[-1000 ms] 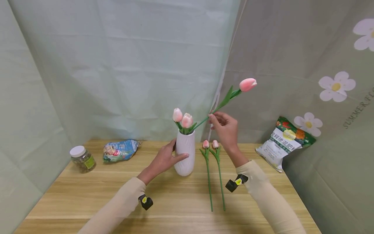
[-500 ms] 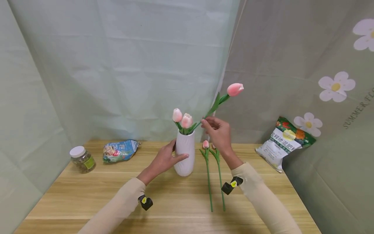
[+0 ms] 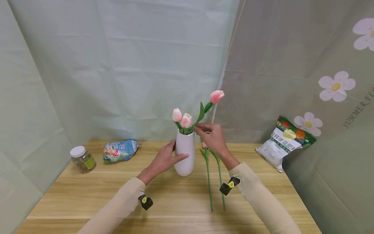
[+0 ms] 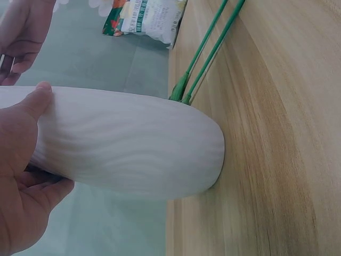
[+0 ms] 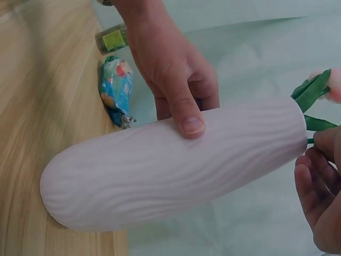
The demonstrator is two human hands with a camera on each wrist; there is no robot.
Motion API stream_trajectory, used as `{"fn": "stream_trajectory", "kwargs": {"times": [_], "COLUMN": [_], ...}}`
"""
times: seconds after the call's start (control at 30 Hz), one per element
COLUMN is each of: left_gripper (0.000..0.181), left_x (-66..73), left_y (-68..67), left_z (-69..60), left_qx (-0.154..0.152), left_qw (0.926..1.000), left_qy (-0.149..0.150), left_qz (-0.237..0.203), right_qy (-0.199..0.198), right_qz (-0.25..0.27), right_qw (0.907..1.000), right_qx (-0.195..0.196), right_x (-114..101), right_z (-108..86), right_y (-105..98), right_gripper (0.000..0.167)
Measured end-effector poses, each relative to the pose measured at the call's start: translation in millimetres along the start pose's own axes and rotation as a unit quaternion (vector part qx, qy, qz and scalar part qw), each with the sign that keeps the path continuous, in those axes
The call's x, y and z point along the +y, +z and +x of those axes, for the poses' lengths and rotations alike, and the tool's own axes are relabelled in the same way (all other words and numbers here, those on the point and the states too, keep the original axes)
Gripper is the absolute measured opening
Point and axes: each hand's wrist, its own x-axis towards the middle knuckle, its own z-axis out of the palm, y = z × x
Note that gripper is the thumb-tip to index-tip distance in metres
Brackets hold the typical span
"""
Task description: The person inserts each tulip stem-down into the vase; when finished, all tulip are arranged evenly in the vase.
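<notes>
A white ribbed vase [image 3: 185, 152] stands upright on the table, holding two pale pink tulips [image 3: 186, 120]. The left hand [image 3: 166, 159] grips its side; in the left wrist view the thumb and fingers of that hand [image 4: 21, 170] lie around the vase [image 4: 133, 144]. At the vase's rim, the right hand [image 3: 214, 138] pinches the stem of a third pink tulip [image 3: 217, 97], which leans to the right with its lower stem inside the vase. The right wrist view shows the fingertips of this hand [image 5: 322, 181] close beside the vase mouth [image 5: 301, 125].
Two more tulips lie on the table right of the vase, their stems [image 3: 209, 182] towards the front; the right hand covers part of them. A lidded jar [image 3: 83, 159] and a blue packet [image 3: 120, 151] stand at the left, a white-green bag [image 3: 283, 143] at the right.
The right hand has moved left and down to the vase's rim, and the pinched tulip has slid deeper in and stands steeper. The left hand and vase have stayed in place.
</notes>
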Motion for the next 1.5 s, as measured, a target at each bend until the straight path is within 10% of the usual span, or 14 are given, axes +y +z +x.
{"fn": "stream_trajectory", "kwargs": {"times": [1.5], "left_gripper": [0.087], "left_x": [2.9], "left_y": [0.0], "left_z": [0.1], "left_qx": [-0.002], "left_qw": [1.0], "left_qy": [-0.004], "left_qz": [0.005], "right_qy": [0.048], "right_qz": [0.028], "right_qw": [0.9984], "right_qx": [0.009], "right_x": [15], "right_z": [-10.3], "right_y": [-17], "right_gripper": [0.03]}}
